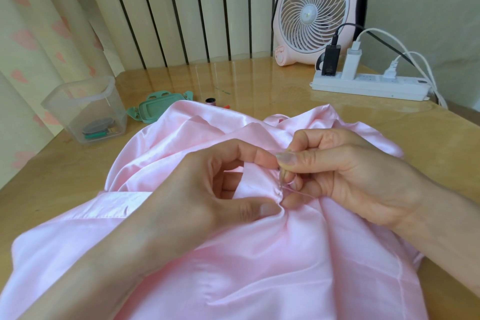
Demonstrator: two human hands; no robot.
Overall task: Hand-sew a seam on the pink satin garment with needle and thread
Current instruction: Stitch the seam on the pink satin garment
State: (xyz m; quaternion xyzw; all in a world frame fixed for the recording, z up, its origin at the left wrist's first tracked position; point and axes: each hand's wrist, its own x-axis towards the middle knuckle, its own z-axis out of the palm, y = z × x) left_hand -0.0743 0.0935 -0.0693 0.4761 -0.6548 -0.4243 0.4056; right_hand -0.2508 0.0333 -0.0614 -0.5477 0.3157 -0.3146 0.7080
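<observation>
The pink satin garment (259, 254) lies bunched over the near half of the wooden table. My left hand (215, 184) pinches a gathered fold of it between thumb and forefinger. My right hand (345, 169) sits just to the right, thumb and forefinger pinched together at the same fold. A thin needle (281, 179) shows below that thumb, standing in the puckered cloth. Pale thread (298, 190) runs from the fold toward my right palm. The needle's upper end is hidden between my fingertips.
A clear plastic box (85, 112) with sewing bits stands at the left, its green lid (155, 109) beside it. A small thread spool (210, 101) lies behind the garment. A pink fan (319, 10) and a white power strip (368, 84) with cables occupy the back right.
</observation>
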